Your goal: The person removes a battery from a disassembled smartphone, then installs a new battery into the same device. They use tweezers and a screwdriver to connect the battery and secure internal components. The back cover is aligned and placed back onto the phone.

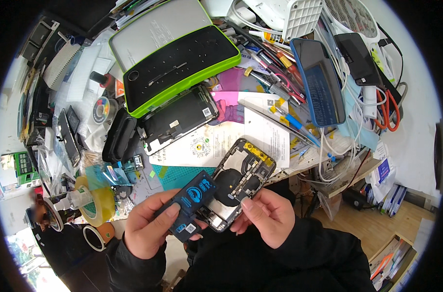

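My left hand [151, 224] grips a flat black phone battery [186, 202] with blue print, thumb on top and fingers beneath. An opened phone body [236, 180], its metal chassis and circuit parts bare, is pinched at its lower right edge by my right hand [267, 216]. The battery overlaps the left side of the phone body; whether the two touch I cannot tell. Beyond them, a detached phone screen [182, 121] lies with its inner side up on the bench. Under my hands a teal cutting mat [175, 177] partly shows beside a white printed sheet [221, 151].
A green-rimmed black case [182, 68] with tiny screws stands at the back. Screwdrivers and tweezers [280, 121] crowd the right, near a blue-cased phone [319, 82] and white cables [323, 160]. At left are a yellow tape roll [104, 202] and a solder spool [103, 111].
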Demonstrator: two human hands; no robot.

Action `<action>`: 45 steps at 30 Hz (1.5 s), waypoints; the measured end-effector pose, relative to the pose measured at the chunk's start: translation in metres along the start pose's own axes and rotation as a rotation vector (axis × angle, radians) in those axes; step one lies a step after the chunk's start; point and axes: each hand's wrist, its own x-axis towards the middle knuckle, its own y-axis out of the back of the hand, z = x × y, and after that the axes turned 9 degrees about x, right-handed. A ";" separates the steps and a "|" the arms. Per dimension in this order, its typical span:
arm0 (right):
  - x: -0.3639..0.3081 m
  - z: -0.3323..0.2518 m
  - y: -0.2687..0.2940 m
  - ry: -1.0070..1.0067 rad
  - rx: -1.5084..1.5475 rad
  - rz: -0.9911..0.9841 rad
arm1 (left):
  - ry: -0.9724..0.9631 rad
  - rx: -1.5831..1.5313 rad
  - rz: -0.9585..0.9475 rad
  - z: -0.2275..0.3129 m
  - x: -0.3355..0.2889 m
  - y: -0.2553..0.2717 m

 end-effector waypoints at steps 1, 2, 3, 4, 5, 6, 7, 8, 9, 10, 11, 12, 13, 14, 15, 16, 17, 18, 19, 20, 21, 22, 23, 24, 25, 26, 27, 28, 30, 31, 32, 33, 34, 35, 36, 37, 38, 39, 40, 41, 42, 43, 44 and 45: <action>0.000 -0.002 0.000 0.005 0.021 0.012 | 0.003 -0.039 -0.004 -0.003 -0.003 -0.001; 0.000 -0.003 0.001 0.005 0.016 0.010 | 0.006 -0.078 -0.008 -0.007 -0.005 -0.002; 0.000 -0.004 0.003 0.004 0.010 0.007 | 0.009 -0.105 0.002 -0.010 -0.007 -0.002; -0.001 -0.005 0.004 0.005 0.005 0.006 | 0.007 -0.140 -0.003 -0.012 -0.008 -0.002; -0.002 -0.007 0.005 -0.007 0.002 0.008 | 0.004 -0.175 -0.007 -0.014 -0.010 -0.002; -0.004 -0.010 0.007 -0.020 -0.001 0.010 | 0.002 -0.210 -0.012 -0.015 -0.010 -0.002; -0.005 -0.012 0.008 -0.035 -0.002 0.008 | -0.013 -0.257 -0.019 -0.017 -0.012 -0.002; -0.007 -0.015 0.009 -0.017 -0.038 -0.022 | -0.028 -0.305 -0.027 -0.017 -0.013 -0.002; -0.010 -0.018 0.010 0.001 -0.074 -0.051 | -0.043 -0.353 -0.034 -0.017 -0.014 -0.003; -0.013 -0.022 0.010 0.018 -0.109 -0.081 | -0.038 -0.397 -0.047 -0.016 -0.015 -0.004; -0.016 -0.027 0.009 0.015 -0.090 -0.133 | -0.033 -0.441 -0.060 -0.014 -0.016 -0.007; -0.017 -0.031 0.006 0.037 -0.134 -0.161 | -0.028 -0.485 -0.073 -0.012 -0.016 -0.010; -0.018 -0.036 0.005 0.063 -0.177 -0.187 | -0.026 -0.487 -0.097 -0.009 -0.015 -0.015; -0.017 -0.033 0.006 0.090 -0.161 -0.212 | -0.037 -0.478 -0.106 -0.009 -0.015 -0.017; -0.015 -0.029 0.007 0.116 -0.143 -0.239 | -0.047 -0.468 -0.115 -0.009 -0.015 -0.020; -0.015 -0.026 0.005 0.115 -0.118 -0.212 | -0.055 -0.460 -0.125 -0.010 -0.014 -0.021; -0.016 -0.023 0.004 0.113 -0.093 -0.184 | -0.074 -0.476 -0.140 -0.012 -0.015 -0.021; -0.017 -0.021 0.004 0.112 -0.068 -0.157 | -0.068 -0.460 -0.107 -0.012 -0.015 -0.023; -0.016 -0.020 0.005 0.121 -0.067 -0.177 | -0.062 -0.443 -0.071 -0.011 -0.016 -0.027; -0.016 -0.019 0.006 0.132 -0.065 -0.193 | -0.055 -0.426 -0.035 -0.011 -0.017 -0.028; -0.016 -0.018 0.006 0.142 -0.064 -0.208 | -0.043 -0.425 -0.033 -0.012 -0.018 -0.028; -0.016 -0.018 0.006 0.155 -0.063 -0.222 | -0.031 -0.423 -0.033 -0.013 -0.019 -0.028; -0.016 -0.018 0.006 0.146 -0.040 -0.193 | -0.019 -0.421 -0.033 -0.013 -0.020 -0.028; -0.016 -0.018 0.005 0.137 -0.018 -0.164 | -0.018 -0.416 -0.031 -0.013 -0.021 -0.029; -0.015 -0.018 0.003 0.127 0.004 -0.137 | -0.017 -0.412 -0.027 -0.013 -0.022 -0.030; -0.015 -0.019 0.001 0.134 0.015 -0.117 | -0.015 -0.407 -0.024 -0.013 -0.023 -0.031; -0.015 -0.019 -0.003 0.141 0.026 -0.097 | -0.013 -0.403 -0.030 -0.014 -0.024 -0.031; -0.015 -0.019 -0.002 0.135 0.008 -0.089 | -0.011 -0.399 -0.035 -0.015 -0.025 -0.030; -0.016 -0.018 0.003 0.113 -0.056 -0.082 | -0.025 -0.396 -0.036 -0.018 -0.025 -0.031; -0.017 -0.019 0.003 0.110 -0.062 -0.063 | -0.041 -0.398 -0.032 -0.019 -0.024 -0.031; -0.017 -0.019 0.002 0.107 -0.067 -0.044 | -0.058 -0.400 -0.028 -0.021 -0.024 -0.032; -0.018 -0.020 -0.003 0.117 -0.031 -0.005 | -0.079 -0.439 -0.034 -0.022 -0.023 -0.031; -0.018 -0.020 -0.006 0.126 0.005 0.034 | -0.099 -0.479 -0.038 -0.025 -0.023 -0.028; -0.018 -0.020 -0.005 0.152 -0.078 0.050 | -0.119 -0.519 -0.042 -0.027 -0.022 -0.026; -0.019 -0.021 -0.002 0.177 -0.161 0.065 | -0.144 -0.511 -0.029 -0.031 -0.021 -0.025; -0.020 -0.021 0.001 0.200 -0.244 0.081 | -0.166 -0.504 -0.015 -0.036 -0.022 -0.023; -0.022 -0.020 0.003 0.233 -0.316 0.097 | -0.189 -0.497 -0.001 -0.040 -0.022 -0.023; -0.024 -0.018 0.006 0.266 -0.389 0.113 | -0.187 -0.536 -0.012 -0.044 -0.021 -0.023; -0.024 -0.017 0.006 0.296 -0.462 0.121 | -0.197 -0.491 0.054 -0.046 -0.023 -0.025; -0.024 -0.019 0.003 0.299 -0.443 0.142 | -0.205 -0.445 0.119 -0.048 -0.025 -0.031; -0.024 -0.021 0.001 0.287 -0.448 0.134 | -0.214 -0.399 0.185 -0.050 -0.026 -0.038; -0.025 -0.024 -0.001 0.280 -0.454 0.133 | -0.180 -0.380 0.249 -0.046 -0.025 -0.045; -0.026 -0.026 -0.001 0.273 -0.460 0.131 | -0.188 -0.334 0.243 -0.048 -0.025 -0.044; -0.025 -0.023 0.000 0.301 -0.447 0.116 | -0.197 -0.288 0.238 -0.050 -0.026 -0.043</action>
